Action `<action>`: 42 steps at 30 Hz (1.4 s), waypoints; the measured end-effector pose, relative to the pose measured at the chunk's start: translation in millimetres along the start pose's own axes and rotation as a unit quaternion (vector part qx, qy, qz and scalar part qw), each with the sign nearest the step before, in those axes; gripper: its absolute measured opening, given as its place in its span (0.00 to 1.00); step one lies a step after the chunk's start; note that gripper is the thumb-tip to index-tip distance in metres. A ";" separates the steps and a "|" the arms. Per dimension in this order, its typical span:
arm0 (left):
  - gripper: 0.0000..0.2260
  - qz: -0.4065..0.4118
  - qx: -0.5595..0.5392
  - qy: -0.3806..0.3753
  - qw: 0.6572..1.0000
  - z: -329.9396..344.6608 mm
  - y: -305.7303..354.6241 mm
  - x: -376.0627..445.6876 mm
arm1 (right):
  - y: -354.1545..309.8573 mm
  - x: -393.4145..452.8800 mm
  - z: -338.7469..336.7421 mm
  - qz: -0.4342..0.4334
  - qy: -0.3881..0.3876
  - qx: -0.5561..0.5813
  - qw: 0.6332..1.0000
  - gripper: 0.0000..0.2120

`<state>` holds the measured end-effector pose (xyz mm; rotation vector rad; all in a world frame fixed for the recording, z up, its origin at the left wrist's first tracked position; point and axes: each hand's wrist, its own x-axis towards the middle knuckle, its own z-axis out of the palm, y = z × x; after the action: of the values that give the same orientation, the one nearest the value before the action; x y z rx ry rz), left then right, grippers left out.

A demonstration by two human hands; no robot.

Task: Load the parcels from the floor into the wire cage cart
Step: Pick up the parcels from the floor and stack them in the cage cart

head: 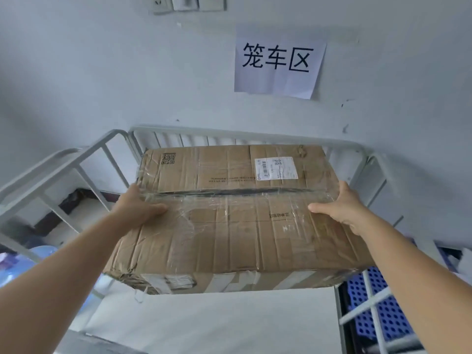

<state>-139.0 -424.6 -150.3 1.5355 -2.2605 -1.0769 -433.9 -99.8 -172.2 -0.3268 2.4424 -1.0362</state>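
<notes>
A large, creased cardboard parcel (229, 226), taped in clear film and bearing a white shipping label, hangs above the inside of the grey wire cage cart (255, 136). My left hand (139, 204) grips its left side, thumb lying on the top face. On the opposite side my right hand (344, 204) holds the parcel the same way, thumb on top. The fingers of both hands are hidden behind the box's sides. A white board (217, 320) lines the cart's bottom below the parcel.
The cart stands against a pale wall with a paper sign (278, 65). A blue water jug (15, 264) sits outside the left railing. A blue perforated crate (375, 310) shows through the bars of the right railing.
</notes>
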 end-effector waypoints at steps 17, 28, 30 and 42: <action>0.45 -0.014 0.018 -0.189 0.982 164.9 -61.0 169.5 | 93.7 76.2 56.2 0.212 0.006 -0.050 0.976 0.59; 0.55 -0.082 0.040 -0.231 0.969 275.6 -105.1 240.0 | 176.8 180.3 113.0 0.260 -0.036 -0.043 0.964 0.56; 0.53 -0.081 0.049 -0.228 0.969 294.7 -106.1 246.7 | 193.5 199.9 123.4 0.264 -0.033 -0.045 0.963 0.55; 0.45 -0.052 0.107 -0.189 0.975 401.9 -144.9 311.9 | 271.5 302.8 197.6 0.266 -0.010 -0.044 0.963 0.48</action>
<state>-386.3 -542.3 -602.8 1.6665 -2.6484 -1.2841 -606.2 -151.7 -587.1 0.2842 2.3609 -0.6844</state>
